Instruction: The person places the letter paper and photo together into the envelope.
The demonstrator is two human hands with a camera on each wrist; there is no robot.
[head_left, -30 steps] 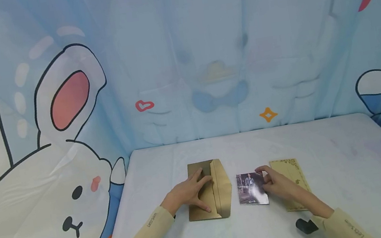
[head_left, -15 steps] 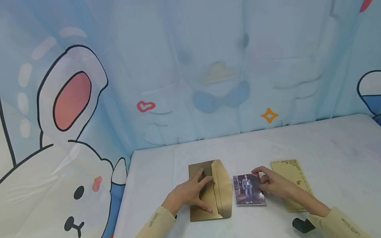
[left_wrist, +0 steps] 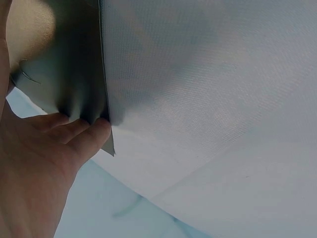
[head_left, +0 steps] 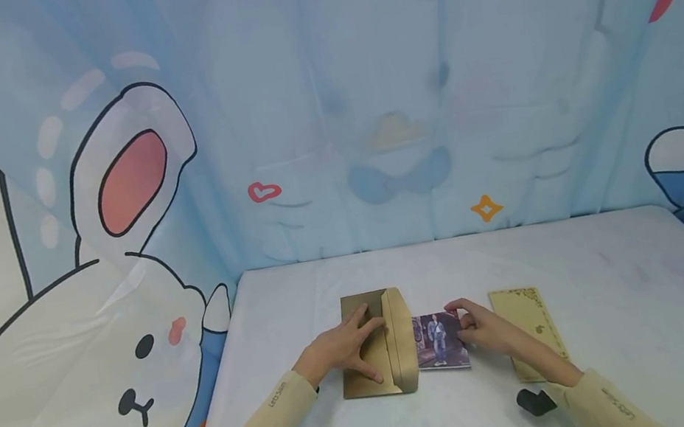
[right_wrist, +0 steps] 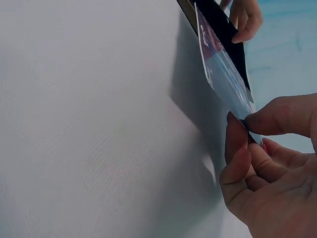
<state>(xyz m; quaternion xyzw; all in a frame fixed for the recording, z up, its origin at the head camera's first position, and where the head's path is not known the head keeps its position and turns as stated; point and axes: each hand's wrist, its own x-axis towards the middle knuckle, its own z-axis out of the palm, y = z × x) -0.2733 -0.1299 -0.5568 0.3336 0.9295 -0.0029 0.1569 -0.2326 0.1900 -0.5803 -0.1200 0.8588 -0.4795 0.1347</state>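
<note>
A gold envelope (head_left: pixel 400 342) lies on the table with its flap folded out to the right. My left hand (head_left: pixel 342 348) rests on it with fingers and thumb spread; the left wrist view shows its fingertips (left_wrist: pixel 101 124) at the envelope's edge. Right of the flap is a glossy photo (head_left: pixel 438 342) of a standing person. My right hand (head_left: pixel 486 329) pinches the photo's right edge between thumb and fingers. In the right wrist view the photo (right_wrist: pixel 223 67) is tilted off the table, its far end overlapping the dark envelope opening (right_wrist: pixel 225 27).
A pale gold card (head_left: pixel 526 315) with an ornate printed border lies to the right, partly behind the right forearm. A small black object (head_left: pixel 536 401) sits at the right cuff. A printed curtain (head_left: pixel 389 86) hangs along the table's back edge.
My right hand has moved left with the photo, bringing its left edge up to the envelope flap. The left hand has stayed in place on the envelope.
</note>
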